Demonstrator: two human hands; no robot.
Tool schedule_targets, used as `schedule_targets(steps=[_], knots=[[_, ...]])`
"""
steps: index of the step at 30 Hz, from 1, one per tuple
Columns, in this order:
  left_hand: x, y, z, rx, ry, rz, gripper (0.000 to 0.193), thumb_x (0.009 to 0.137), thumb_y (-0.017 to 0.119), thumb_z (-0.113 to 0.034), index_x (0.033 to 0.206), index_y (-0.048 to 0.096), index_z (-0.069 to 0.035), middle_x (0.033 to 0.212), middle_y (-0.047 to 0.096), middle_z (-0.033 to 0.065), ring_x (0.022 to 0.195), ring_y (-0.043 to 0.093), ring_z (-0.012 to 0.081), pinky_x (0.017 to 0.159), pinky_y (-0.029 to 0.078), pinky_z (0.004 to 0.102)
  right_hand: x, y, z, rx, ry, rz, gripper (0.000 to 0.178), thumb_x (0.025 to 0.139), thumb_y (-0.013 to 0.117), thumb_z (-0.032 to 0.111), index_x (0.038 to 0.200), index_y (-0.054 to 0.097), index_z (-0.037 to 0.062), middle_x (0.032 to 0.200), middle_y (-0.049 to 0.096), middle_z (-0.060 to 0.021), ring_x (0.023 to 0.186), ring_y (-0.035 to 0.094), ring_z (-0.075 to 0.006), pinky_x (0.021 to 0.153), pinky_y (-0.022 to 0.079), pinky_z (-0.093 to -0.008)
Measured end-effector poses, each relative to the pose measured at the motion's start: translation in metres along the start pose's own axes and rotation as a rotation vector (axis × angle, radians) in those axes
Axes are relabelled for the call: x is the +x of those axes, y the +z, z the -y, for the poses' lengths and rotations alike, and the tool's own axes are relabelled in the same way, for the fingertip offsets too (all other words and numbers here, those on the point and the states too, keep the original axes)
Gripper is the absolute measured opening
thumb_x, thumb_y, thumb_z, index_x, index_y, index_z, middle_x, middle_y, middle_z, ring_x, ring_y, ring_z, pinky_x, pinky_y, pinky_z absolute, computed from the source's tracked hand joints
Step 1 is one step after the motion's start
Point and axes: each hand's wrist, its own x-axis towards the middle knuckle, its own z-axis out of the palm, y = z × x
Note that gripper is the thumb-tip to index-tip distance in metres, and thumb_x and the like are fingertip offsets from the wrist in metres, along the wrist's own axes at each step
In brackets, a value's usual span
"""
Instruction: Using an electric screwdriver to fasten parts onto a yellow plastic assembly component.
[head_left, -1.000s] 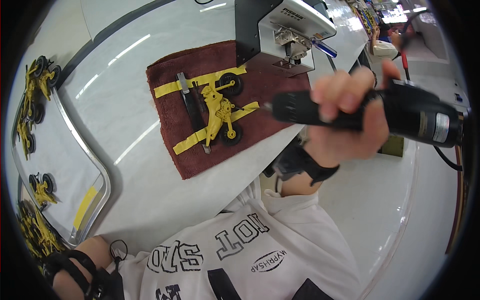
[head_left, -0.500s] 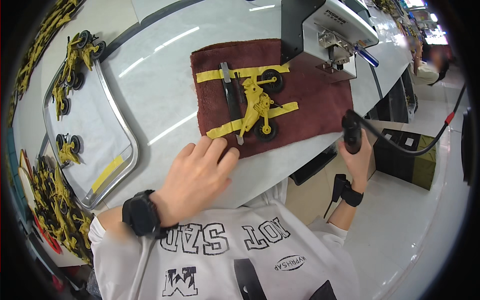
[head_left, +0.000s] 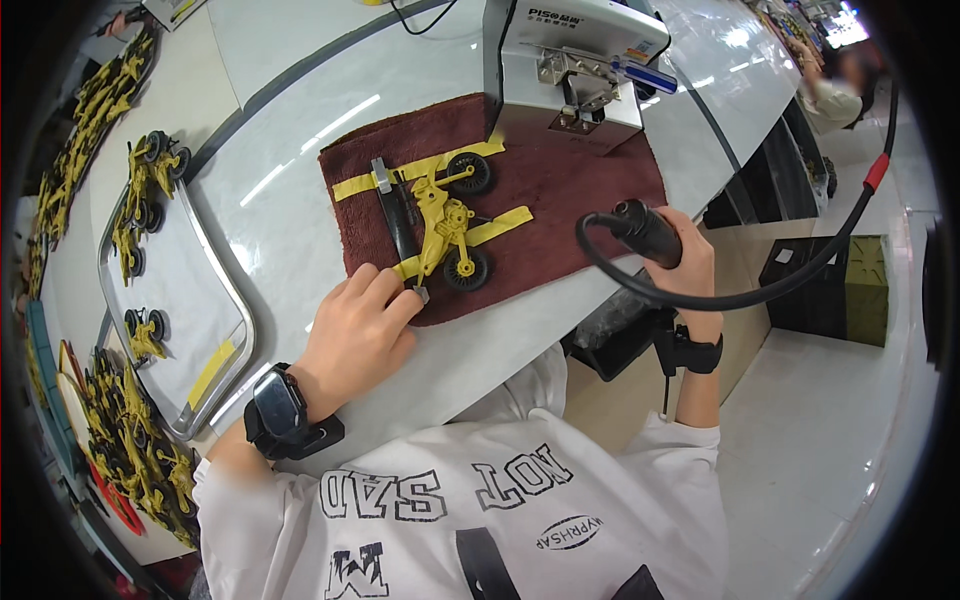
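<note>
A yellow toy motorcycle (head_left: pixel 440 222) with black wheels lies on its side on a dark red cloth (head_left: pixel 570 190). Along its left side runs a dark bar (head_left: pixel 398 225) with metal ends, crossed by strips of yellow tape. My left hand (head_left: pixel 362 325) rests at the cloth's near left edge, fingers bent, index finger beside the bar's near end; its fingertips are partly hidden. My right hand (head_left: pixel 690 255) is wrapped round a black corded electric screwdriver (head_left: pixel 648 235), raised at the right of the cloth; its tip cannot be made out.
A grey-white box-shaped machine (head_left: pixel 570 85) with a blue-handled tool stands at the cloth's far edge. On the left, a metal-rimmed tray (head_left: pixel 240 310) holds several toy motorcycle parts, with a heap of yellow parts (head_left: pixel 140 440) beside it. The screwdriver's cable (head_left: pixel 770 295) loops rightward. Another person sits far right.
My right hand has lifted the screwdriver up and tilted it toward the cloth. The cloth and motorcycle appear further left and lower in view; my left hand stays by the cloth's edge.
</note>
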Motion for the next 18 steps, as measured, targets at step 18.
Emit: schedule_targets(steps=[18], knots=[[0.004,0.009,-0.009,-0.037,-0.064,0.027,0.028,0.062,0.061,0.001,0.089,0.056,-0.006,0.086,0.05,0.0098,0.08,0.049,0.0284,0.069,0.045,0.037,0.034,-0.016,-0.025,-0.168,-0.27,0.1,0.045,0.055,0.072,-0.002,0.096,0.057,0.0073,0.081,0.059,-0.0135,0.075,0.059,-0.0344,0.066,0.048,-0.0395]])
